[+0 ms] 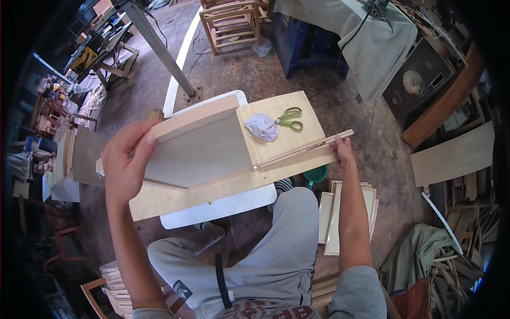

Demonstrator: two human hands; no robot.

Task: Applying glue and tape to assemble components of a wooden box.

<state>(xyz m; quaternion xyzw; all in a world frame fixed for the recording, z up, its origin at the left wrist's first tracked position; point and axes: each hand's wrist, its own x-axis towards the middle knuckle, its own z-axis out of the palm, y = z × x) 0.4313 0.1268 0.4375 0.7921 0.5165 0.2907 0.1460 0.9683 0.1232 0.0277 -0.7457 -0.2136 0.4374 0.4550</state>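
Note:
My left hand [127,154] grips the far left part of a shallow wooden tray frame [199,118] with a grey bottom panel, thumb over the rim and fingers behind it. The frame is tilted above a pale plywood board [313,114]. My right hand [343,148] pinches a thin grooved wood strip [305,148] near its right end. The strip's other end meets the frame's near right corner; whether it is joined there I cannot tell. On the board lie a crumpled white cloth or paper [261,127] and green-handled scissors [285,123], blades hidden beneath it.
The board lies on a white tabletop [223,207] before my knees. A green cup [315,175] and several thin wooden trays [345,218] are on the floor near my right arm. Farther off stand a metal post [159,48], a wooden chair [234,26] and a blue stand [297,48].

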